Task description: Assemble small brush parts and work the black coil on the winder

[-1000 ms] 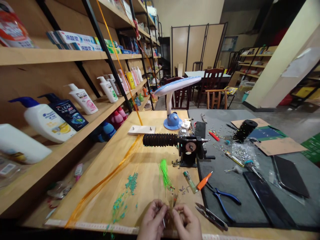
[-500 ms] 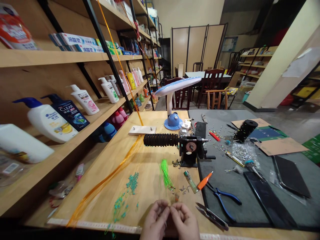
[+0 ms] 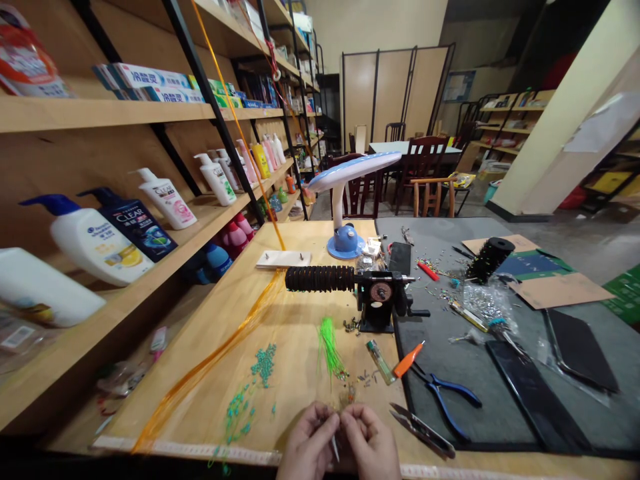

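At the table's near edge my left hand [image 3: 311,441] and my right hand [image 3: 369,440] are close together, thumbs and fingers pinched. A thin pale pointed piece [image 3: 335,449] juts down from my left fingertips; its kind is not clear. What my right fingers pinch is too small or hidden to name. Just beyond the fingertips is a small clump of orange and brown bits [image 3: 349,395]. Past it lies a bundle of bright green strands [image 3: 330,350]. Beside my right hand is a pair of scissors or snips [image 3: 423,430]. Small teal pieces [image 3: 263,363] are scattered left of my hands.
A black hand-cranked winder [image 3: 376,300] stands mid-table before a blue-and-white lamp [image 3: 345,241]. Orange threads [image 3: 225,350] run along the left. Blue-handled pliers [image 3: 453,393], an orange-handled tool [image 3: 409,360] and a lighter [image 3: 381,362] lie at right. Shelves with bottles [image 3: 100,240] border the left.
The pale pointed piece now shows more clearly below my left fingertips. Both hands keep almost the same place and stay pinched together. The view has shifted very slightly.
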Available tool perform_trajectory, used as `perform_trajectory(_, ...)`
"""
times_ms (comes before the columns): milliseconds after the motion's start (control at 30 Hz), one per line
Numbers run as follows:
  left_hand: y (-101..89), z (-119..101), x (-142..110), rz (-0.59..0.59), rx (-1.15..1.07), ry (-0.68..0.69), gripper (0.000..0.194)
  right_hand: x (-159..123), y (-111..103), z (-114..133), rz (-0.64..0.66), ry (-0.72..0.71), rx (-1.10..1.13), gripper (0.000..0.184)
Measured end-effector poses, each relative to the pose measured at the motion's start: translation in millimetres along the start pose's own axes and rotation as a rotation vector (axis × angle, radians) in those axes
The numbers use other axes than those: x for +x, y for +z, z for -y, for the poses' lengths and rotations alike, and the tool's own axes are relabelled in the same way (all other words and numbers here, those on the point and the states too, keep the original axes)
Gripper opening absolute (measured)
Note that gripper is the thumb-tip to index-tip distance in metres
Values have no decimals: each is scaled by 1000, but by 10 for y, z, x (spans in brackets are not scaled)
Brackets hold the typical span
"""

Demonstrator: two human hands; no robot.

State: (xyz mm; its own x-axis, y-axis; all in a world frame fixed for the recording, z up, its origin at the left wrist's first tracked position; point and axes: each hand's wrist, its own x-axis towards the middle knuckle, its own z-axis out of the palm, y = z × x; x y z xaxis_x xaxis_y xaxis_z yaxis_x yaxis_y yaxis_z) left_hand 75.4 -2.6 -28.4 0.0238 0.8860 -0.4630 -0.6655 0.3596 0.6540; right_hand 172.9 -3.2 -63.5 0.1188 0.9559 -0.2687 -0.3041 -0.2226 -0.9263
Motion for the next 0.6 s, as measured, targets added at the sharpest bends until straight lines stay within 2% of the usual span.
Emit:
perform_trajectory(233, 34, -60, -4, -6, -31, -68, 36, 32, -23, -62, 53, -45, -145, 66)
perform_trajectory(367, 2, -67, 16, 3, -32, -98, 35, 46, -44, -69, 71, -47, -145, 66)
perform_trajectory(500, -67, -49, 53, 46, -10, -124, 34, 27, -91, 49, 80, -13, -60, 60)
perform_trajectory(600, -99, -32, 84, 57, 13, -81, 32, -4, -125, 182, 72, -72, -90, 56)
